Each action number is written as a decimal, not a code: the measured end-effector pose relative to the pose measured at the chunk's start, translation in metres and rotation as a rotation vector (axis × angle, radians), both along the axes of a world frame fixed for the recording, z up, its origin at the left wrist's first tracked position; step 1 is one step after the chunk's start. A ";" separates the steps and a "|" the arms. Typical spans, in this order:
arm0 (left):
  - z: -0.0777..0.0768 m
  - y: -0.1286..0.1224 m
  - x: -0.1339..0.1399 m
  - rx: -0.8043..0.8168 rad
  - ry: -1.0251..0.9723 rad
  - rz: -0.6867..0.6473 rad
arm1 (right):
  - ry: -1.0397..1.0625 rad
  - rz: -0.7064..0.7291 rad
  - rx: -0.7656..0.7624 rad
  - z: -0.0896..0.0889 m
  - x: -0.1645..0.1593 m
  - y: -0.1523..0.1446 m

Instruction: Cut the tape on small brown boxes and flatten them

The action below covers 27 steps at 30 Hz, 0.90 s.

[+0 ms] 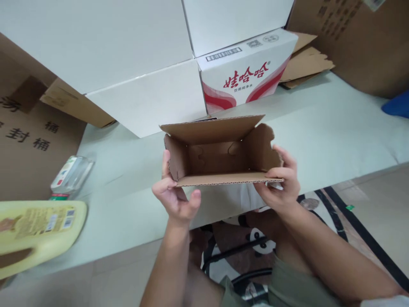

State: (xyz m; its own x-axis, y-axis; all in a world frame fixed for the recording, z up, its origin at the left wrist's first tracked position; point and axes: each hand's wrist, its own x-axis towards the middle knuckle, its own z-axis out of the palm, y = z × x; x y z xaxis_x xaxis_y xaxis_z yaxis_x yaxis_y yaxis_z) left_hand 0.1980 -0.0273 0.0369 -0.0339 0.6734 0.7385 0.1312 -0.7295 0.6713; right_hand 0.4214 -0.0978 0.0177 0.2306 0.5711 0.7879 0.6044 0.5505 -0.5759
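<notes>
Between my hands is a small brown cardboard box [214, 155], its top open toward me. Inside, the walls and the slotted bottom flaps show, and no contents are visible. The long far flap stands up and the near flap's edge faces me. My left hand [177, 198] grips the box's left near corner, with the thumb apart and a finger along the side flap. At the right near corner, my right hand [281, 179] pinches the near flap and side flap between thumb and fingers. The box is held over the near part of the pale green table [124, 179].
White cartons [147, 98] are stacked behind the box, beside a white-and-red carton [243, 72]. Folded cardboard [306, 64] lies at the back right. On the left are a clear bottle [72, 175], a yellow jug [41, 230] and a large brown carton [28, 136]. A blue object [398, 104] sits far right.
</notes>
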 end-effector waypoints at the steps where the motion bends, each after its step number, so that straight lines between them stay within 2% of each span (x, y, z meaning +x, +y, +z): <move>1: 0.001 0.000 0.001 0.028 -0.008 -0.010 | -0.016 -0.026 0.015 0.000 0.001 -0.003; 4: 0.000 0.003 0.001 0.056 -0.065 -0.030 | -0.063 -0.083 0.013 0.002 0.005 -0.013; 7: -0.006 0.006 -0.002 -0.026 -0.106 -0.013 | -0.133 -0.114 0.017 0.004 0.008 -0.019; 10: -0.013 0.009 -0.006 -0.103 -0.023 0.029 | -0.145 -0.087 -0.024 0.006 0.010 -0.018; 13: -0.018 0.011 -0.008 -0.008 0.067 0.156 | -0.084 -0.012 -0.053 0.005 0.011 -0.014; 15: -0.020 0.011 -0.008 0.073 0.088 0.195 | -0.036 0.030 -0.052 0.003 0.012 -0.011; 19: -0.022 0.011 -0.003 0.075 0.067 0.124 | 0.000 0.069 -0.095 -0.004 0.014 -0.008; 25: -0.027 0.012 0.002 -0.074 -0.039 0.028 | 0.029 0.162 -0.112 -0.009 0.012 -0.002; 27: -0.028 0.014 0.000 -0.072 -0.023 -0.005 | 0.004 0.177 -0.116 -0.008 0.011 0.000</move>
State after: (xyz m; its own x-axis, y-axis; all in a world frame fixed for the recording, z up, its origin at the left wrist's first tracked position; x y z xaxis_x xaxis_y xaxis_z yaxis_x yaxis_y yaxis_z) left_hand 0.1977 -0.0135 0.0086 -0.0470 0.7248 0.6873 0.1120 -0.6799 0.7247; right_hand 0.4327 -0.0977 0.0097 0.1217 0.6898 0.7136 0.5021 0.5774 -0.6438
